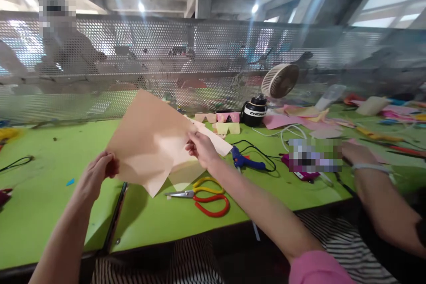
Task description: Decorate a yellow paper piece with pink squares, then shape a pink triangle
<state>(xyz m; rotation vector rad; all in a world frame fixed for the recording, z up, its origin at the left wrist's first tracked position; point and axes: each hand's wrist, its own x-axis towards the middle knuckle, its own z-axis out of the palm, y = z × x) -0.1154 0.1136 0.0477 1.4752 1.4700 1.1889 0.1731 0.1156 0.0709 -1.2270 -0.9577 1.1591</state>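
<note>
A peach-coloured sheet of paper is held up, tilted, above the green table. My left hand pinches its lower left corner between thumb and fingers. The right side of the sheet is gripped by my right hand, fingers closed on the edge. Behind and below it lie other pale paper sheets, partly covered. Just under the paper, scissors with one yellow and one red handle rest on the table, blades pointing left. A blue glue gun lies right of my right hand.
Paper glasses shapes, a black bottle and a small fan stand toward the back, before a perforated metal screen. A co-worker's arm reaches in at right. Pink paper scraps lie beyond. A dark seam splits the table.
</note>
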